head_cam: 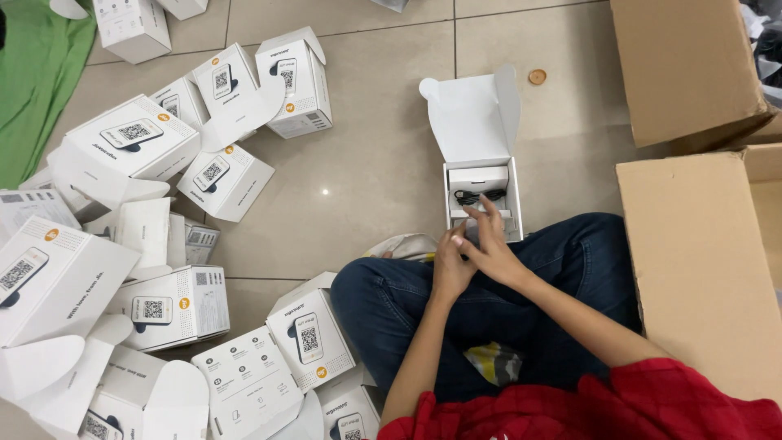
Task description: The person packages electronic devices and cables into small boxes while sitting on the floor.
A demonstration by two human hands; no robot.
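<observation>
I'm watching from the head cam: both hands sit at the near edge of the open white box (482, 189), which stands on the tile floor (383, 163) just past the knees, approx 12 o'clock from the torso. Its lid flap is up and tilted back w/ both side tabs spread; inside I see a white insert and a black coiled cable (479, 195). Right hand (491, 244) reaches in, fingers loosely curled and spread over the insert, fingertips touching or just above it; I can't tell whether it pinches anything. Left hand (450, 262) is beside it at 9 o'clock, fingers bent, thumb near the box's near wall; whether it grips anything is hidden by the right hand. My read: this is the mid-step of working the contents, insert and cable not yet settled, lid not yet closed. Next move likely calls for pressing the contents flat below the rim, then clearing both hands back so the flap can swing down. Room: free tile at 10–11 o'clock of the box; the large cardboard carton (700, 253) crowds 3 o'clock, its edge near the right knee, so no wide sweep there. The pile of printed white boxes (163, 310) fills 7–10 o'clock, well apart. A small round brown disc (537, 77) lies at 1 o'clock, clear of the lid.
</observation>
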